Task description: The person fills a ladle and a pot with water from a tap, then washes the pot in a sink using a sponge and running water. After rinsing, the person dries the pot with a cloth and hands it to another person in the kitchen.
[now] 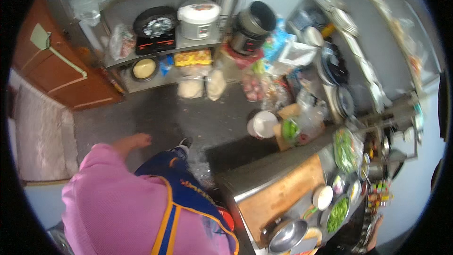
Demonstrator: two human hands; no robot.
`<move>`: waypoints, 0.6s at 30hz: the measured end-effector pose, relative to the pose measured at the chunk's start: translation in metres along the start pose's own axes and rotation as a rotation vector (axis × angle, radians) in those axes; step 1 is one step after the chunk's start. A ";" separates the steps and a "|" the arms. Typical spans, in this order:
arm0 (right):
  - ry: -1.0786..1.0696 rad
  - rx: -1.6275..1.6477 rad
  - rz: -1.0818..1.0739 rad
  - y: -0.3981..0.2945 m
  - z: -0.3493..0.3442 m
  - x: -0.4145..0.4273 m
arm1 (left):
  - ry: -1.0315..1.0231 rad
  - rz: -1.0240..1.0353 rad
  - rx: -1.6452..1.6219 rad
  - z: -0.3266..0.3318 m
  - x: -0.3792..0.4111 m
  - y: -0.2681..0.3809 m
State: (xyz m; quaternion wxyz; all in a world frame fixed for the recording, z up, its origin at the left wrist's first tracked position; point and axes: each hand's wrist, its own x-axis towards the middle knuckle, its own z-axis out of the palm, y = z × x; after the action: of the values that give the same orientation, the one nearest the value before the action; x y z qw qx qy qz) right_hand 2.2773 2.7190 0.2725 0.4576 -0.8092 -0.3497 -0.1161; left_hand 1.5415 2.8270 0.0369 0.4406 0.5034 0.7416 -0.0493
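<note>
My left hand (141, 140) hangs over the dark floor (159, 113), out from a pink sleeve, with nothing visible in it. Blur hides how its fingers are held. My right hand is out of view. Below me are a navy apron (191, 187) with orange edging and one dark shoe (186, 142). To the right, a wooden cutting board (283, 198) lies on a steel counter, with a metal bowl (288, 237) at its near end. Beyond the board are a white bowl (322, 197), a plate of cut green vegetables (338, 214) and a bag of greens (345, 150).
A shelf holds a white rice cooker (200, 21) and a black wok (155, 21). A white bucket (263, 124) stands on the floor beside a cardboard box of green vegetables (291, 127). A brown door (60, 56) is at left. Another person's hand (375, 232) shows at lower right.
</note>
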 end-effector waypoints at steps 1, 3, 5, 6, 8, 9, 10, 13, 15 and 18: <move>-0.046 0.074 0.065 -0.026 0.035 -0.009 | -0.011 0.027 0.043 -0.030 0.035 0.012; -0.222 0.218 0.144 -0.082 0.132 -0.005 | 0.050 0.032 -0.007 -0.045 0.053 -0.005; -0.309 0.396 0.244 -0.110 0.226 -0.006 | 0.169 0.060 -0.082 -0.081 0.076 0.004; -0.618 0.392 0.201 -0.115 0.279 0.000 | 0.187 0.008 -0.130 -0.099 0.070 0.005; -0.902 0.591 0.289 -0.193 0.375 -0.026 | 0.217 -0.051 -0.188 -0.135 0.085 0.005; -0.944 0.467 0.274 -0.254 0.416 -0.041 | 0.233 -0.087 -0.228 -0.143 0.095 -0.001; -1.087 0.552 0.149 -0.292 0.456 -0.054 | 0.252 -0.120 -0.275 -0.149 0.107 -0.004; -1.425 0.686 0.132 -0.370 0.575 -0.077 | 0.388 -0.195 -0.448 -0.170 0.104 0.012; -1.592 0.773 0.220 -0.422 0.652 -0.089 | 0.469 -0.280 -0.432 -0.130 0.110 -0.026; -1.823 0.815 0.531 -0.479 0.786 -0.103 | 0.504 -0.487 -0.404 -0.051 0.082 -0.073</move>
State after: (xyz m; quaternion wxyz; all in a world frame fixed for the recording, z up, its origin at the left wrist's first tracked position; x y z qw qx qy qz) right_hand 1.7760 3.4787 0.1003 0.2690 -0.4246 -0.3867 0.7732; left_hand 1.4443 2.8754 -0.0169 0.3106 0.2128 0.9187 0.1193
